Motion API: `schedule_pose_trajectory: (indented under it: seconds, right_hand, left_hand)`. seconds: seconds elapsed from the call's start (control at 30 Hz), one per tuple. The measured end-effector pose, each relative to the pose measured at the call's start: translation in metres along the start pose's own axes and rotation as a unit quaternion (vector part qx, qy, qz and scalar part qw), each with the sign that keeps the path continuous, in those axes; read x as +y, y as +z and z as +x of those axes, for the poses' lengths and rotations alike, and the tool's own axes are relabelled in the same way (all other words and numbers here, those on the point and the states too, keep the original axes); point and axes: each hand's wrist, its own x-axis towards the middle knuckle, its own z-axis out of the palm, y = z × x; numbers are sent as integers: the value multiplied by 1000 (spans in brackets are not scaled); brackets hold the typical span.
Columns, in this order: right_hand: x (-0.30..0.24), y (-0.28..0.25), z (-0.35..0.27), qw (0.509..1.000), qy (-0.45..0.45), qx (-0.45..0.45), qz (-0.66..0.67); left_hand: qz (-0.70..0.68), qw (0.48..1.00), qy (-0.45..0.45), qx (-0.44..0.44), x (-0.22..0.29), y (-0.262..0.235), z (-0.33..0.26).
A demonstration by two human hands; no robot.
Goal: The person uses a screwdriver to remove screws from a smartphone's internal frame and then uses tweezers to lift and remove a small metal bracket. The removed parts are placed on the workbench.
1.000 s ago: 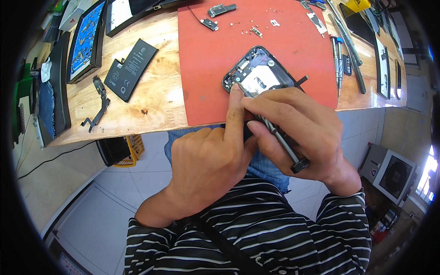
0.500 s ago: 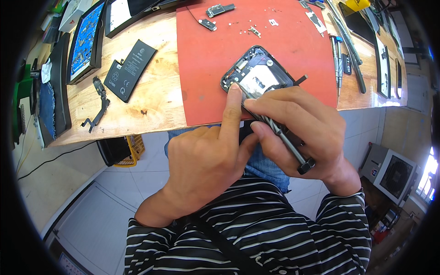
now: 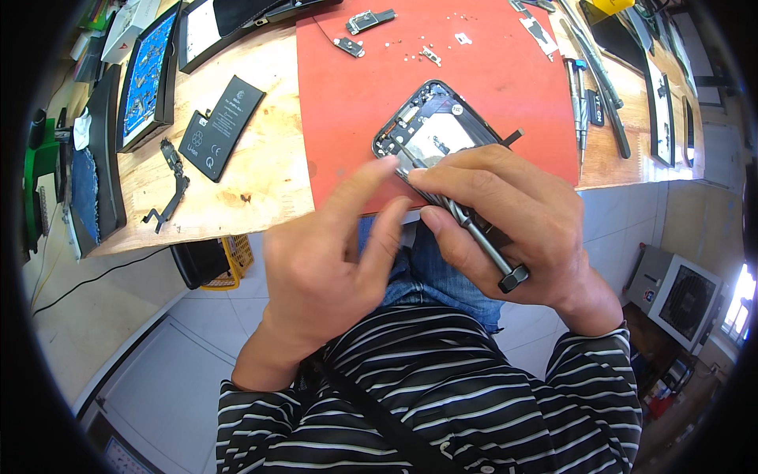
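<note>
Left hand (image 3: 324, 249) drawn back, blurred, thumb and forefinger parted | right hand (image 3: 521, 217) clamped on grooved metal screwdriver (image 3: 489, 249) | rounded black phone shell (image 3: 437, 130), opened, on smooth red mat (image 3: 339, 95) | flat black battery (image 3: 225, 130) on grainy wooden table (image 3: 268, 182) | pale tiled floor (image 3: 209, 320)

The phone (image 3: 436, 126) is black and open, with its insides facing up. It lies flat on the red mat (image 3: 347, 110), turned at a slant. Inside, there is a big shiny white patch, a small round white sticker and lots of tiny parts near the edge. A thin dark strip pokes out on the right. The near end is partly hidden.

The screwdriver (image 3: 482, 239) is long, dark and gray, with a twisty grip and a chunky black end. It leans in the right hand (image 3: 521, 213). Its thin tip points at the phone's left corner; I can't tell if they touch.
</note>
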Motion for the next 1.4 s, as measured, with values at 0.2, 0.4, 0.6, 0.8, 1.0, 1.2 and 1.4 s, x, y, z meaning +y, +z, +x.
schedule_pose_trajectory:
  seconds: [0.2,0.4,0.6,0.8,1.0,1.2,1.4]
  right_hand:
    - [-1,0,0,1000,-3,-3,-11]
    - [1,0,-1,1000,1,-9,1]
    - [0,-1,-2,1000,2,7,21]
    - [-4,-29,-16,998,50,36,11]
    - [18,-55,-61,931,50,306,194]
    - [35,-53,-103,889,294,310,164]
    - [23,-29,-117,846,439,180,242]
  left_hand:
    - [-24,994,-85,63,-1,-2,20]
    - [0,996,-86,23,-2,0,38]
    - [20,996,-90,15,1,2,46]
    - [0,995,-104,-8,1,2,52]
    - [-81,980,-180,-29,-11,-7,53]
    - [-114,980,-164,-20,-16,-4,48]
    - [-60,989,-130,-30,-11,-5,50]
